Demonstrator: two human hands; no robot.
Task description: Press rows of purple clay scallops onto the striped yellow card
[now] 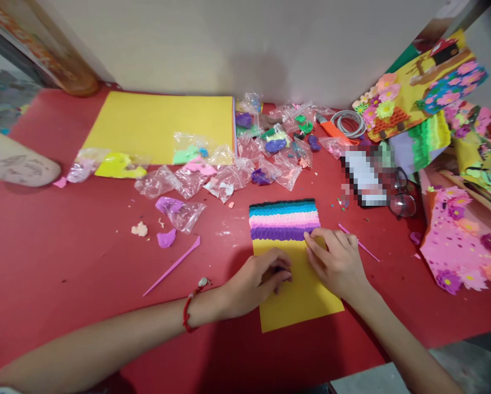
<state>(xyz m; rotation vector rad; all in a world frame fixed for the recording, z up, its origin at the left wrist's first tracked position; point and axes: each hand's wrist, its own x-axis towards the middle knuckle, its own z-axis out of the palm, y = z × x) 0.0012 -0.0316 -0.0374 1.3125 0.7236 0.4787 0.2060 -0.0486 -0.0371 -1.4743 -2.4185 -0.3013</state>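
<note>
A yellow card (298, 284) lies on the table, its upper part covered by scalloped rows of modelling clay (284, 220) in black, blue, pale pink, pink and purple. My right hand (338, 262) rests over the card's right side, a fingertip touching the right end of the purple row; its fingers are bent and somewhat apart. Over the card's left side is my left hand (261, 279), fingers curled in against the thumb. Whatever may be between those fingertips is hidden. Left of the card lie a pink modelling tool (172, 265) and a purple clay lump (166, 238).
Several plastic bags of coloured clay (270, 150) spread across the back, partly over a large yellow sheet (159, 120). Right are a phone (366, 178), glasses (402, 200), another pink tool (359, 242) and clay-decorated cards (454, 241). A white cup (15, 158) lies left.
</note>
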